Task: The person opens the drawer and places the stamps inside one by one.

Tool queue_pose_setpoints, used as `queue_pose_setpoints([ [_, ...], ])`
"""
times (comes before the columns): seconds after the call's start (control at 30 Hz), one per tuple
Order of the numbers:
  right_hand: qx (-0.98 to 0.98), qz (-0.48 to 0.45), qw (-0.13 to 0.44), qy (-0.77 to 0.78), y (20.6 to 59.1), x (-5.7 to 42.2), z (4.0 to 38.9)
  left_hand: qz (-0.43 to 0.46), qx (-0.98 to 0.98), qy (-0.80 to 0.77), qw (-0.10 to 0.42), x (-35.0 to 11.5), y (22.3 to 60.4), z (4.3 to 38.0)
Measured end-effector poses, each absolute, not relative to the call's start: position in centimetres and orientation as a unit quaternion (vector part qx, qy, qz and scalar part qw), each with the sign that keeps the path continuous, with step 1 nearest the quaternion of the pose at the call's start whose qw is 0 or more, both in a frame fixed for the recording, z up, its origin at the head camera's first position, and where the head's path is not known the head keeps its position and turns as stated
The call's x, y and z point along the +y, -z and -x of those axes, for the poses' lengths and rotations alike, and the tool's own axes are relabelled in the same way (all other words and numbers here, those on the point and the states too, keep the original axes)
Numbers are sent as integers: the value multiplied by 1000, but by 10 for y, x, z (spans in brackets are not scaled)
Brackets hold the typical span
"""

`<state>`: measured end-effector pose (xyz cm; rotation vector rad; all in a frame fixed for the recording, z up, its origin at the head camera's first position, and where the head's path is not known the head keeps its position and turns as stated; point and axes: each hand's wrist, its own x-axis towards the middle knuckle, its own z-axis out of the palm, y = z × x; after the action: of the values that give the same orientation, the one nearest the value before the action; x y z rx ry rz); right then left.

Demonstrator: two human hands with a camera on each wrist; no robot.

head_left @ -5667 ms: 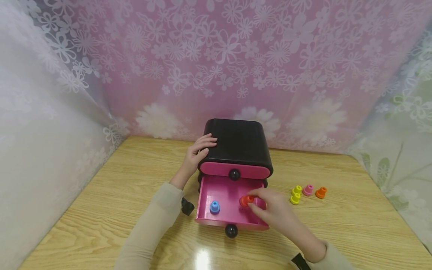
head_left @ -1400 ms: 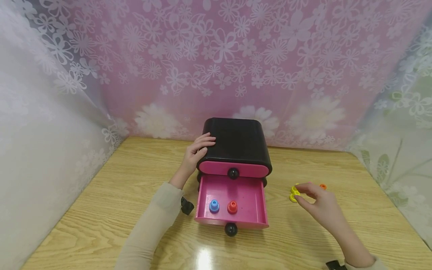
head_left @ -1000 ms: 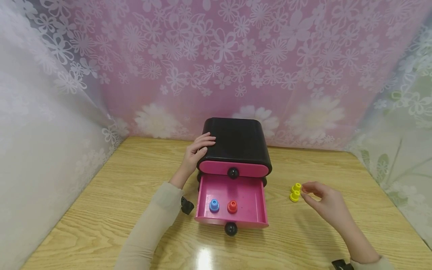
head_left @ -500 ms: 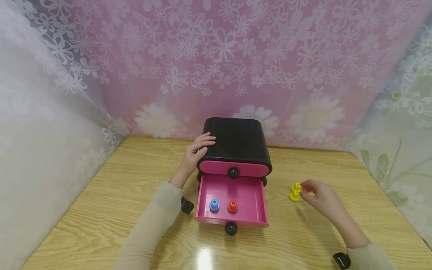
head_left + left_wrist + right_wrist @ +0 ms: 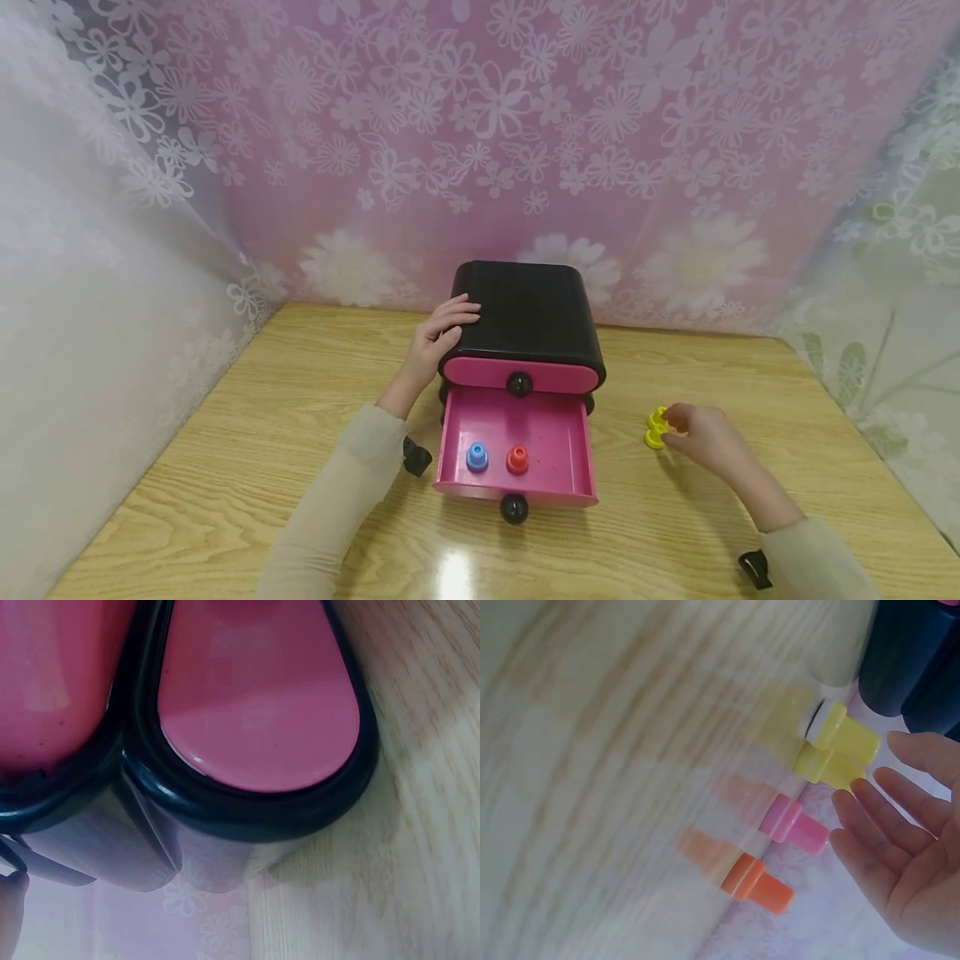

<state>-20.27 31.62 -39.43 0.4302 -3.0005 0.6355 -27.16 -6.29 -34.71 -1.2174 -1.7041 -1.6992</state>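
Note:
A small black drawer unit (image 5: 525, 308) with pink fronts stands on the table. My left hand (image 5: 441, 333) rests on its upper left edge, fingers lying over the top; in the left wrist view a bit of that hand (image 5: 10, 911) shows at the edge. The lower pink drawer (image 5: 555, 433) is pulled out, holding a blue stepped peg (image 5: 477, 457) and a red peg (image 5: 517, 459). My right hand (image 5: 708, 437) hovers by two yellow pegs (image 5: 655, 437), holding nothing. In the right wrist view its loosely bent fingers are near the yellow pegs (image 5: 844, 735) and a pink peg (image 5: 795, 825).
An orange peg (image 5: 757, 883) stands beyond the pink one in the right wrist view; my right hand hides both in the head view. Black wrist gear (image 5: 417, 457) sits below my left wrist. A floral curtain (image 5: 525, 125) closes off the table's back.
Several seconds ago my right hand held the red peg over the drawer; now that peg stands beside the blue one. Since then my right hand has moved to the loose pegs. The left hand stays put.

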Motion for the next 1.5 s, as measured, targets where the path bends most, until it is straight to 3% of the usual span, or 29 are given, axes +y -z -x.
queue_pose_setpoints([
  [0.27, -969, -141, -15, -202, 399, 318, 208, 444, -614, 614, 222, -63, 348, 272],
  [0.83, -966, -147, -23, -210, 401, 320, 213, 447, -612, 614, 223, -63, 348, 274],
  [1.5, -937, -148, 150, -277, 373, 305, 179, 442, -615, 614, 221, -64, 349, 274],
])
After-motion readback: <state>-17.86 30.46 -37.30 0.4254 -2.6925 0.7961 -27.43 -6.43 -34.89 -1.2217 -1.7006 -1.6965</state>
